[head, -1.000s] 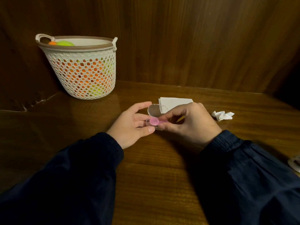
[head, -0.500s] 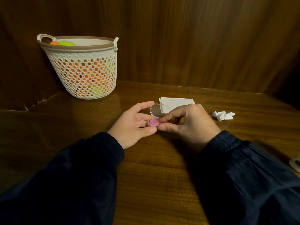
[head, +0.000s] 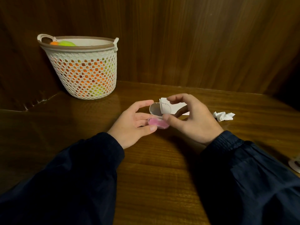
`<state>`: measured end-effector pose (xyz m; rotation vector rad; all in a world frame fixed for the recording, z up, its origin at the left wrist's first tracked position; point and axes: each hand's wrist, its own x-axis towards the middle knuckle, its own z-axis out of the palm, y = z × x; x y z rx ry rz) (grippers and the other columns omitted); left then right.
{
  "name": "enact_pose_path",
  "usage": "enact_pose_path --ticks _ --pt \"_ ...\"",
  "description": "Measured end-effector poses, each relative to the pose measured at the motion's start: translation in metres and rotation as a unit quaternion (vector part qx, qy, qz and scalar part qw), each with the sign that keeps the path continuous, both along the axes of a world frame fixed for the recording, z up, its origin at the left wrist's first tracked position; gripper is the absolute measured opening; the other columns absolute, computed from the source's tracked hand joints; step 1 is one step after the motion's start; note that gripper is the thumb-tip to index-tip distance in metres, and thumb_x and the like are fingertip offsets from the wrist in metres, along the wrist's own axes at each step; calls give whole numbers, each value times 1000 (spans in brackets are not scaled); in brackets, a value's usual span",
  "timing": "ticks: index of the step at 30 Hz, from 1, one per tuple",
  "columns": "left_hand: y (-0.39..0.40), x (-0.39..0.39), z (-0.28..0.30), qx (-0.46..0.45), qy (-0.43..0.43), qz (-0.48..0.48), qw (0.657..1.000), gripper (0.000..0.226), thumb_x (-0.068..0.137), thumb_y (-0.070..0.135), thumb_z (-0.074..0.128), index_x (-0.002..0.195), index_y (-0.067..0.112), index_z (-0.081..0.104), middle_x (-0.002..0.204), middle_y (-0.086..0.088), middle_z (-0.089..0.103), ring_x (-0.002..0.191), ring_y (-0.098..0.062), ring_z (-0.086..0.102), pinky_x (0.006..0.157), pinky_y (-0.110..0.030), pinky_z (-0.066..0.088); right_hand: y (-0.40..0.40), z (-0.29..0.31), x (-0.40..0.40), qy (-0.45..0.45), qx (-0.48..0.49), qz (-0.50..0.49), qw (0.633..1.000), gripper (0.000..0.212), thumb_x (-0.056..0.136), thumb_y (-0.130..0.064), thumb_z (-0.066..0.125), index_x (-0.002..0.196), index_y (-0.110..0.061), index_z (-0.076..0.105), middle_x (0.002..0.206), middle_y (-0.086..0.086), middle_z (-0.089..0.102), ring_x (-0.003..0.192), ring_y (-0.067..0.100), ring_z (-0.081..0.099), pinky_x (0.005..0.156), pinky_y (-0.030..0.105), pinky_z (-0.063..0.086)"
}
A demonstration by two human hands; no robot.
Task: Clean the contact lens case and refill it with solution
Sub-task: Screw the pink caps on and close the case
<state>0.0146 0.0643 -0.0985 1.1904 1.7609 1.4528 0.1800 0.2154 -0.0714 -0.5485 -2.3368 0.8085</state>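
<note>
Lens case sits low over worktop, between both hands, clear lid tipped up. Left hand pinches pink base, thumb under, fingers behind. Right hand has thumb on case edge, other fingers curled above lid, maybe touching; cannot tell. Step looks like: opening case for cleaning. Next: steady hold, reach for folded tissue. No solution bottle in view.
</note>
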Motion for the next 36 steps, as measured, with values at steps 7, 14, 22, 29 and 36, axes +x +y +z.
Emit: enact_pose_path --ticks 7,14,22,29,36 --pt "0 1 2 8 -17 -1 1000 65 87 6 82 137 34 51 116 2 80 111 -11 75 105 -43 56 -8 -7 -5 -44 22 78 996 77 73 -26 96 137 -33 52 127 -22 59 96 -1 68 81 18 58" --pt "1 1 1 12 -26 -1 1000 57 85 6 84 130 28 57 121 -2 77 112 -13 75 105 -46 56 -10 -7 -4 -33 93 67 993 37 82 -30 88 112 -31 67 111 -21 68 99 -2 61 80 11 52" --pt "2 0 0 47 -104 -26 993 48 91 18 80 133 21 59 120 -6 78 113 -20 75 100 -39 60 -13 -4 -2 7 111 82 990 21 82 -25 90 97 -20 76 105 -10 72 94 4 66 83 20 55" --pt "1 1 0 49 -116 -30 992 35 98 8 68 131 17 63 117 -10 79 109 -22 77 94 -35 62 -15 -3 -1 15 99 91 991 18 78 -24 92 85 -16 77 104 -9 76 96 3 70 85 21 58" --pt "2 1 -1 52 -99 -40 993 41 96 9 72 134 16 62 119 -5 78 111 -19 76 89 -29 62 -12 -3 0 -9 86 90 992 20 77 -23 92 88 -21 75 110 -15 72 103 -1 65 84 8 52"
